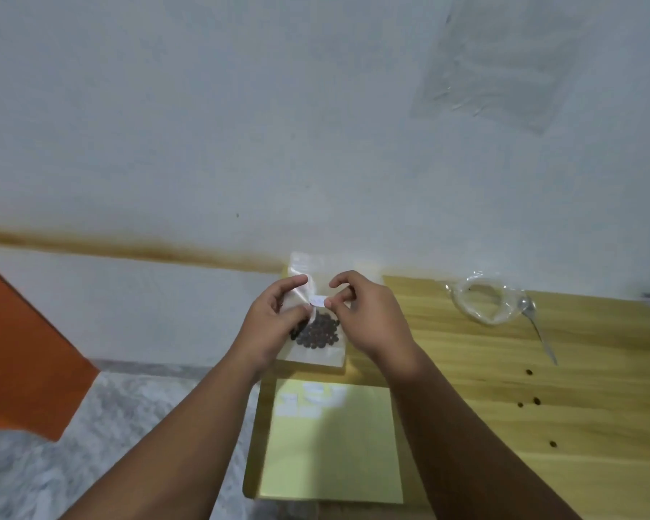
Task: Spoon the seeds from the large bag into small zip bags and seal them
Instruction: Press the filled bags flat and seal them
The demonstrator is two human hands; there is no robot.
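Two hands up, head view: left hand and right hand both pinch the top of the zip bag, seeds inside, held over the surface edge. Spoon and large bag lie well right. Risk: uneven press leaves the zip partly open, so seeds spill like the strays already out.

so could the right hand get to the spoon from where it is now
Probably yes. The spoon lies in the open on the wooden table, beside the large bag, with nothing between. But the right hand is pinching a white label on the small zip bag, so it must let go first.
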